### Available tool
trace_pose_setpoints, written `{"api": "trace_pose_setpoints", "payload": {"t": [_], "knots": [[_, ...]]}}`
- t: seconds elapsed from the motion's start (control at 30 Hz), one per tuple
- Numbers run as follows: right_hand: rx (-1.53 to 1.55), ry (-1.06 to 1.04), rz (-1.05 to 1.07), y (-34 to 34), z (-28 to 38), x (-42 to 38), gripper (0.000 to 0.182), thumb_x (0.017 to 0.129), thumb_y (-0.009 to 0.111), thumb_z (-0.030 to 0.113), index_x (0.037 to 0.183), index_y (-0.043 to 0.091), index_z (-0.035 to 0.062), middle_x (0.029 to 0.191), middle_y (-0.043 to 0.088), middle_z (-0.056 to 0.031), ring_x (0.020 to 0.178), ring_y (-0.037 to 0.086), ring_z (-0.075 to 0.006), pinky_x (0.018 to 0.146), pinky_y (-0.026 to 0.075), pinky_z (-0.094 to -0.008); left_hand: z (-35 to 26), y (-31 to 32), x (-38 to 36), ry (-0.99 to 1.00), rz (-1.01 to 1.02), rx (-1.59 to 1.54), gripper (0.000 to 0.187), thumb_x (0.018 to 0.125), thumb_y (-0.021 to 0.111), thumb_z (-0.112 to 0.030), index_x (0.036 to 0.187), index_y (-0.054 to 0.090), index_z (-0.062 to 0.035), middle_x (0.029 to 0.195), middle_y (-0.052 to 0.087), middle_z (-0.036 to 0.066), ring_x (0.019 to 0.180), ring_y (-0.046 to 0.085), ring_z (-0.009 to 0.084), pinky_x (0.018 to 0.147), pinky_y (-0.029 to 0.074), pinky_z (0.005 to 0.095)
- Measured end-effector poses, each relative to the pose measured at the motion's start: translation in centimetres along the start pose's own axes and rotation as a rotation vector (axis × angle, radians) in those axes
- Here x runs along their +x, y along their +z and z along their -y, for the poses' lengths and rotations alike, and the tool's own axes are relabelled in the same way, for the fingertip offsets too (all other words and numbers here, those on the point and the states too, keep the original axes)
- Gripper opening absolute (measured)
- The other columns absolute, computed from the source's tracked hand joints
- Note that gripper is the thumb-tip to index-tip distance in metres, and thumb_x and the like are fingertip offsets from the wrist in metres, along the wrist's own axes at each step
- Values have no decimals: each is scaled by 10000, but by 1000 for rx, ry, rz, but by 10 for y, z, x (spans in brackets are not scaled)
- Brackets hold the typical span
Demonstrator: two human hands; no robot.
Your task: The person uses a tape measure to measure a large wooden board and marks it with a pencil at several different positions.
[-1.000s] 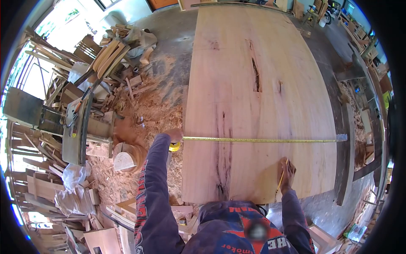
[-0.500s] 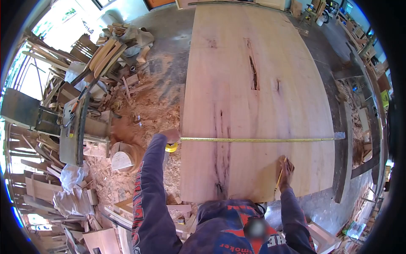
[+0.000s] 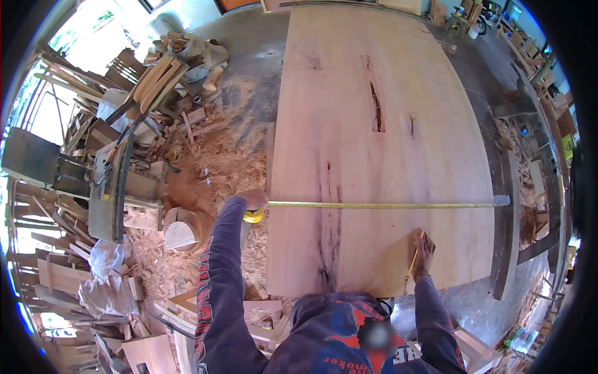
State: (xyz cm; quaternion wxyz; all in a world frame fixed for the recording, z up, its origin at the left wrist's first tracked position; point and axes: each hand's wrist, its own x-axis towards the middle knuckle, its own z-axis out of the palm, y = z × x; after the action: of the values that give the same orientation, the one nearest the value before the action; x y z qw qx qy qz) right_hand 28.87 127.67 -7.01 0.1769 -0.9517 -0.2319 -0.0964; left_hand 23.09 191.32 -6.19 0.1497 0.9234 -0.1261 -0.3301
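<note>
A wide wooden slab point(image 3: 367, 124) lies in front of me, with dark cracks along its middle. My left hand point(image 3: 253, 198) grips the yellow tape measure case point(image 3: 253, 216) at the slab's left edge. The yellow tape blade point(image 3: 380, 205) runs straight across the slab to its right edge. My right hand point(image 3: 422, 249) rests on the slab near its front right, closed on a thin yellow pencil point(image 3: 412, 262) that points back toward me.
Sawdust and offcuts point(image 3: 205, 162) cover the floor to the left. A saw machine point(image 3: 109, 187) stands at the left among stacked wood pieces point(image 3: 156, 78). A dark beam point(image 3: 507, 218) runs along the slab's right side.
The view has shifted slightly. Both hands and the tape stay in the same places on the slab.
</note>
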Motion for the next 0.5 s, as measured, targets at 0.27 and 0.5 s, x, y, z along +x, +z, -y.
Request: {"api": "trace_pose_setpoints", "payload": {"t": [0.27,0.5], "knots": [[31,31,-17,0,5,1,367,802,580,-25,1140,597,118,1248,610,-114,1198,512,-299,999,386,-403,-29,-17,-7,-224,10,-223,239,814,617,-223,930,696,-30,956,667,201,913,646,348,803,492,429],[21,14,-31,3,4,1,308,835,570,4,1123,594,109,1234,616,-128,1188,525,-308,993,375,-414,-10,2,-2,-194,-56,-227,213,807,609,-215,940,688,-69,913,674,184,873,653,339,781,498,420]]}}
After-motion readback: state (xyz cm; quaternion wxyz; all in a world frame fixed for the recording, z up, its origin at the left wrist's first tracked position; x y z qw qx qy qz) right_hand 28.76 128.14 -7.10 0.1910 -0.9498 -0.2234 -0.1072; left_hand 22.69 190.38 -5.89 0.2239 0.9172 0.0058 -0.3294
